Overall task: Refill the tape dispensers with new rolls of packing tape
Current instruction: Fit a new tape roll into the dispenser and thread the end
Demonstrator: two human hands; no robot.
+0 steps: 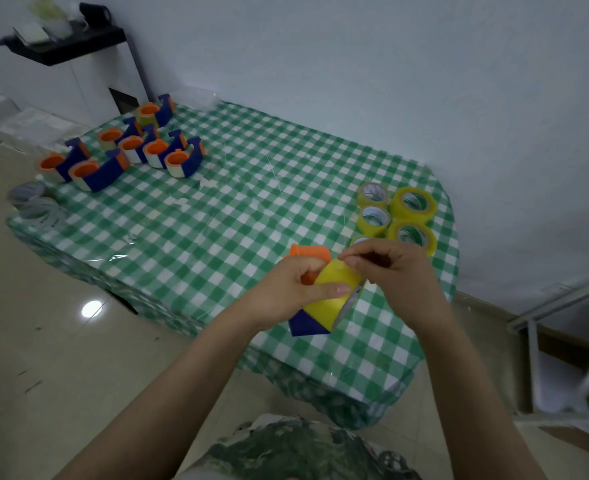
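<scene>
My left hand point(296, 289) grips a blue and orange tape dispenser point(308, 325) with a yellow tape roll point(331, 299) seated in it, held above the near edge of the checked table. My right hand point(397, 275) has its fingers curled at the top edge of that roll, pinching at the tape there. Several new yellow rolls point(412, 202) lie on the table just beyond my right hand. A cluster of several blue and orange dispensers point(140, 150) stands at the far left of the table.
The low table has a green and white checked cover point(217, 216). Empty tape cores point(33, 202) lie at its left corner. A black shelf point(68, 43) hangs on the wall at the back left. A metal frame point(542, 327) stands on the floor at the right.
</scene>
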